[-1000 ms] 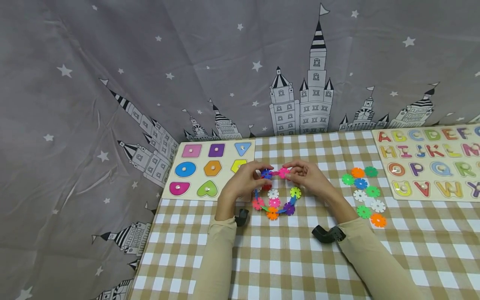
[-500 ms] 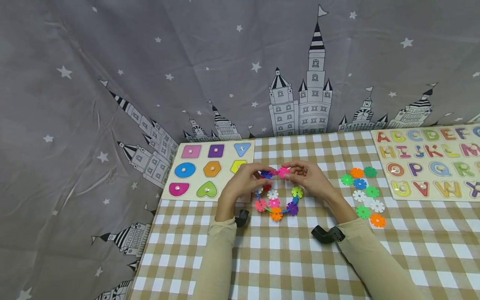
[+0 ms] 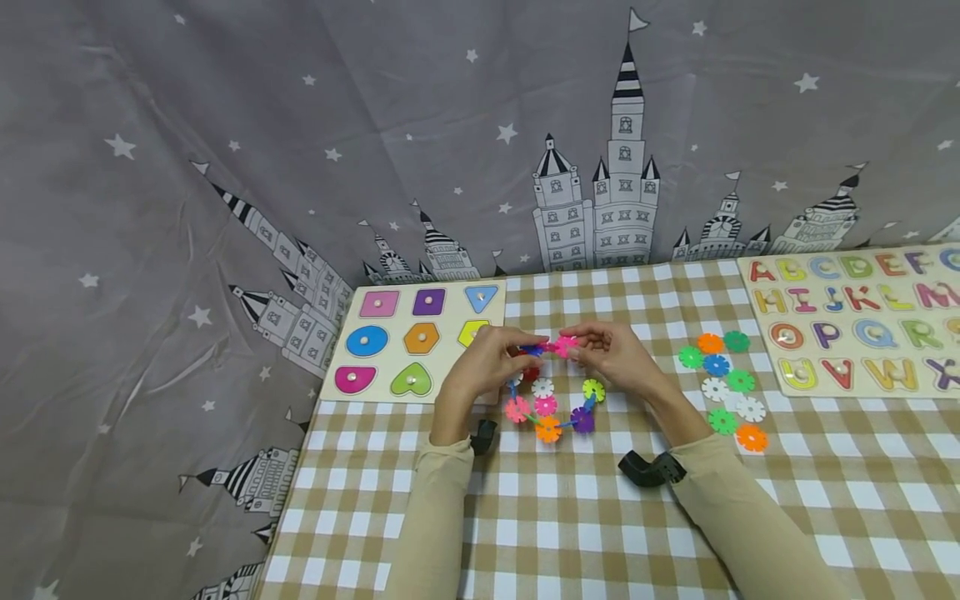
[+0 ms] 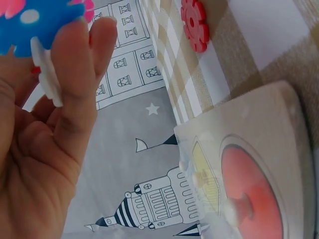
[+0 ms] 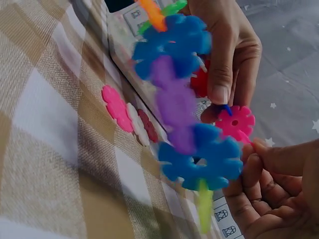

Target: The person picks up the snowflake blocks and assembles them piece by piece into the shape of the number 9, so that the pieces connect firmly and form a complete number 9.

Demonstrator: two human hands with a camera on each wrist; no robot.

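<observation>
Above the brown-and-white checked cloth (image 3: 566,517), a chain (image 3: 582,418) of flower-shaped discs is bent into a ring; if I lay a clock face on this ring in the head view, its twelve points to the grey curtain (image 3: 412,75). At ten o'clock is the left hand (image 3: 483,362), with its fingers bent and its thumb brought near to the index finger, and it pinches a dark blue disc (image 3: 533,350) of the chain at eleven. At two o'clock is the right hand (image 3: 613,352), of which thumb and index finger press together on a bright pink disc (image 3: 566,346), just after twelve, while the other fingers curl loosely. Between these held discs, one more pink piece (image 3: 552,347) is seen on its edge. The orange disc (image 3: 548,430) of the chain is at six, the yellow disc (image 3: 593,390) at three; whether the yellow one joins to the pink, I cannot tell. Within the ring's outline, three loose discs (image 3: 543,388) make a row on the cloth: red, white and pink, the last nearest to six. Toward three, well apart from the hands, more loose discs (image 3: 741,381) lie grouped, and beyond them is the letter board (image 3: 843,352). Toward nine, the shape board (image 3: 396,340) reaches partly behind the left hand.
</observation>
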